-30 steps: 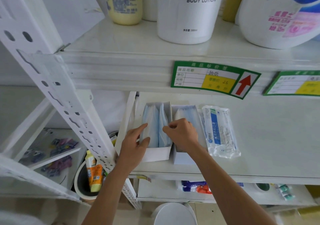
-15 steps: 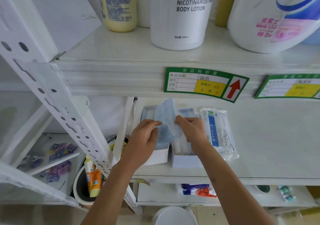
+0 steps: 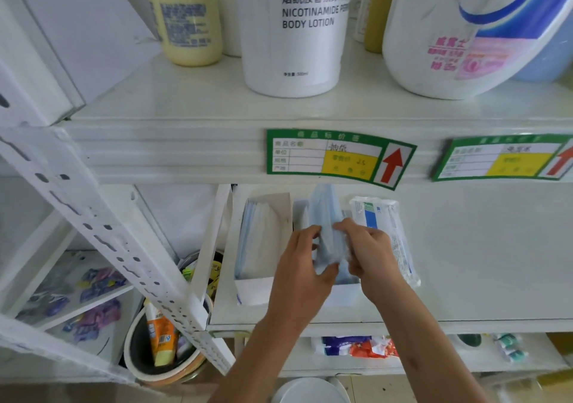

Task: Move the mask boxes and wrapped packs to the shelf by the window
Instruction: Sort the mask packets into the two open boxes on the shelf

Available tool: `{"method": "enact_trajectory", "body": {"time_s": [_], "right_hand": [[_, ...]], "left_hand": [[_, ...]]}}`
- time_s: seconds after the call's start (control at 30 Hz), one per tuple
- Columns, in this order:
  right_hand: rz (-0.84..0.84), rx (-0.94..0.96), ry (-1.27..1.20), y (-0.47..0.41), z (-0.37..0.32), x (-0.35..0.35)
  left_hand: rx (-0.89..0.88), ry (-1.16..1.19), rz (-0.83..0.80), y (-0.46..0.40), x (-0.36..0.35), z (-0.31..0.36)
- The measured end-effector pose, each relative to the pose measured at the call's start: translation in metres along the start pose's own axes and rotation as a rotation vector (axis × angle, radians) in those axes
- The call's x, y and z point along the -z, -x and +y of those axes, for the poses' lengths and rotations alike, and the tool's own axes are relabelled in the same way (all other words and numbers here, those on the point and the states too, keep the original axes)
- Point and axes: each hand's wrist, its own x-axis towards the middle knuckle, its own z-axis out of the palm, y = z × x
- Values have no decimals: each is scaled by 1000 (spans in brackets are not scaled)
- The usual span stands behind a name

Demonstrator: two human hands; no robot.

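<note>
Two open white mask boxes stand side by side on the middle shelf (image 3: 465,266). The left mask box (image 3: 260,247) still holds blue masks. Over the right mask box (image 3: 344,294), a bundle of blue masks (image 3: 325,216) stands upright, lifted partly out. My left hand (image 3: 302,266) grips the bundle from the left and my right hand (image 3: 367,250) pinches it from the right. A wrapped pack (image 3: 384,226) with a blue label lies flat just right of the boxes, partly under my right wrist.
The upper shelf edge (image 3: 186,151) with green price tags (image 3: 338,157) overhangs the boxes; a body lotion bottle (image 3: 294,30) and other bottles stand above. A perforated white upright (image 3: 102,232) slants at left. A bucket (image 3: 161,350) with tubes sits below.
Both hands have carried the bundle of blue masks from the left box over to the right box. The left box now shows open, with fewer masks.
</note>
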Motion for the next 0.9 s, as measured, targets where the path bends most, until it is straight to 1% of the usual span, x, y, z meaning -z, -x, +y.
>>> {"method": "enact_trajectory", "body": {"time_s": [0.1, 0.17, 0.2, 0.23, 0.3, 0.33, 0.4, 0.5, 0.6, 0.77, 0.9], "right_hand": [[-176, 26, 28, 1, 0, -1], [-275, 107, 86, 2, 0, 1], [-271, 169, 136, 0, 2, 3], [-233, 240, 205, -4, 4, 5], [-128, 365, 463, -12, 12, 10], [-92, 409, 622, -14, 17, 11], [-82, 467, 861, -14, 24, 9], [-36, 582, 1071, -11, 31, 1], [43, 699, 1197, -12, 31, -8], [69, 710, 1272, -14, 36, -7], [76, 798, 1285, -15, 42, -6]], "left_hand": [[18, -8, 133, 3, 4, 2], [56, -21, 240, 2, 15, 5], [81, -32, 290, 1, 22, 6], [107, -45, 333, 2, 30, 6], [148, -65, 382, 4, 45, 3], [163, -75, 387, 5, 51, 0], [189, -119, 376, 7, 57, -3], [195, -172, 351, 8, 55, -1], [186, -199, 350, 8, 52, 1], [219, -203, 362, 6, 58, -7], [240, -116, 362, 10, 58, -16]]}}
